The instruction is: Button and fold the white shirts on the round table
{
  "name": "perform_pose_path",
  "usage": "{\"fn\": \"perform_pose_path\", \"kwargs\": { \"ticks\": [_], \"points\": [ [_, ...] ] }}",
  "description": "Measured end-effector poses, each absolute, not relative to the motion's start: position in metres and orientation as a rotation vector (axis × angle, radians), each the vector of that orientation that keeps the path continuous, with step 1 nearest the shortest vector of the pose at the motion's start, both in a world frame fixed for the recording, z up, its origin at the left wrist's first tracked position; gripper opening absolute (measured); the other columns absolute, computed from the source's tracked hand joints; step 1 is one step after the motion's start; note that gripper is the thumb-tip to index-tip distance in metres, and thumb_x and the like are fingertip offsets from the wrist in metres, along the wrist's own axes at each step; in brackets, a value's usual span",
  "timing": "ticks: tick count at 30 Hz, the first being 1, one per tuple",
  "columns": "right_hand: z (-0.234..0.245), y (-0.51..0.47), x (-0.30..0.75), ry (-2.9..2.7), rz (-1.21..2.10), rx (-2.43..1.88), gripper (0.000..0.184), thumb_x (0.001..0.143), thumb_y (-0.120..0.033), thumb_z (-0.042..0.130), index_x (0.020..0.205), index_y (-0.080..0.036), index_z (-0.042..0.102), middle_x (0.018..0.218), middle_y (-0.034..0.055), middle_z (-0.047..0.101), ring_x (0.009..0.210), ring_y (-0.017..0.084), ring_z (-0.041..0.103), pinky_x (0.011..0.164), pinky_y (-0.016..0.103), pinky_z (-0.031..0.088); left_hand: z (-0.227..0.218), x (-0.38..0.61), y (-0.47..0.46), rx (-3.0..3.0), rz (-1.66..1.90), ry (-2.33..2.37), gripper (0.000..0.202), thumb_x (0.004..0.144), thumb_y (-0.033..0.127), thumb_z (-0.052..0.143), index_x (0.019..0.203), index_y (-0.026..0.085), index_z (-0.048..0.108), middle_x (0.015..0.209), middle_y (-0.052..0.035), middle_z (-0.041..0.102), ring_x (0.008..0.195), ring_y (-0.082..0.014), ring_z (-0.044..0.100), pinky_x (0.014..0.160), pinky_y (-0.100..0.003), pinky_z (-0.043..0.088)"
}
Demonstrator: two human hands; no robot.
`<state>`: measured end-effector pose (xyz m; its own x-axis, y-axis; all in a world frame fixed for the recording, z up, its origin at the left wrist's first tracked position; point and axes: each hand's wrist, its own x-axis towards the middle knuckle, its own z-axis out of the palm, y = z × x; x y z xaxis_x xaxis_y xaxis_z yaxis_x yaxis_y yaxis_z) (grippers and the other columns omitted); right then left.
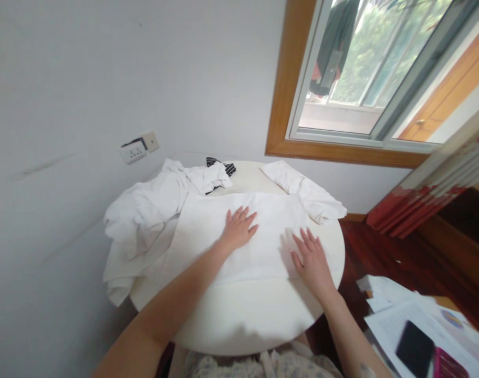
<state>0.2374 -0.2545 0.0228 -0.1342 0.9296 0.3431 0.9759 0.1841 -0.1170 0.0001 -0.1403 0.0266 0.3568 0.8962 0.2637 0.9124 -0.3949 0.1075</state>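
Note:
A white garment [263, 236] lies spread flat on a round white table [247, 315]. My left hand [238, 228] rests palm down on the middle of the cloth, fingers apart. My right hand [311, 258] lies flat on the cloth's right part, fingers spread, close to the table's right edge. Neither hand grips anything. One sleeve of the garment [302, 191] stretches toward the far right of the table.
A heap of white clothes [145, 220] covers the table's left side and hangs over its edge, with a black-and-white striped piece [224, 167] behind it. A wall socket [139, 148] and a window [365, 68] lie beyond. Papers and a black phone [415, 347] lie at lower right.

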Motion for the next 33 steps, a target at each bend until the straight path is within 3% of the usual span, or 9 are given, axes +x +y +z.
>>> {"fn": "perform_pose_path", "kwargs": {
  "ticks": [4,6,11,17,33],
  "points": [
    [0.017,-0.255,0.193,-2.2,-0.09,-1.805,0.054,0.094,-0.042,0.033,0.137,-0.012,0.045,0.148,0.0164,0.034,0.139,0.029,0.024,0.112,0.051,0.02,0.039,0.012,-0.174,-2.61,-0.444,-1.629,0.047,0.094,0.035,0.033,0.139,0.028,0.041,0.148,-0.005,0.038,0.139,-0.0246,0.028,0.113,-0.05,0.02],
    [0.01,-0.258,0.187,-2.205,-0.078,-1.832,0.054,0.095,-0.042,0.031,0.139,-0.012,0.043,0.148,0.0169,0.032,0.139,0.029,0.025,0.111,0.051,0.019,0.037,0.014,-0.197,-2.745,-0.4,-1.563,0.048,0.094,0.04,0.03,0.139,0.026,0.041,0.147,-0.0045,0.04,0.137,-0.0228,0.032,0.112,-0.046,0.026],
    [0.005,-0.264,0.193,-2.24,-0.086,-1.799,0.054,0.096,-0.043,0.029,0.141,-0.016,0.042,0.15,0.0135,0.029,0.14,0.027,0.023,0.112,0.05,0.016,0.022,0.007,-0.232,-2.828,-0.433,-1.337,0.055,0.093,0.054,0.028,0.142,0.029,0.036,0.152,-0.0021,0.03,0.142,-0.0227,0.019,0.116,-0.046,0.015],
    [0.006,-0.265,0.21,-2.211,-0.144,-1.814,0.056,0.094,-0.054,0.03,0.141,-0.024,0.042,0.15,0.008,0.031,0.14,0.028,0.024,0.111,0.055,0.014,0.026,-0.018,-0.236,-2.853,-0.42,-1.194,0.056,0.092,0.057,0.033,0.143,0.035,0.031,0.153,0.0004,0.027,0.142,-0.0208,0.019,0.116,-0.043,0.013],
    [-0.011,-0.272,0.259,-2.125,-0.296,-1.812,0.059,0.093,-0.054,0.031,0.138,-0.018,0.046,0.148,0.0108,0.035,0.137,0.026,0.031,0.111,0.047,0.025,0.003,-0.146,-0.282,-2.423,-0.349,-1.519,0.051,0.094,0.035,0.037,0.144,0.028,0.033,0.152,-0.0051,0.03,0.14,-0.0235,0.027,0.112,-0.045,0.029]
  ]
}}
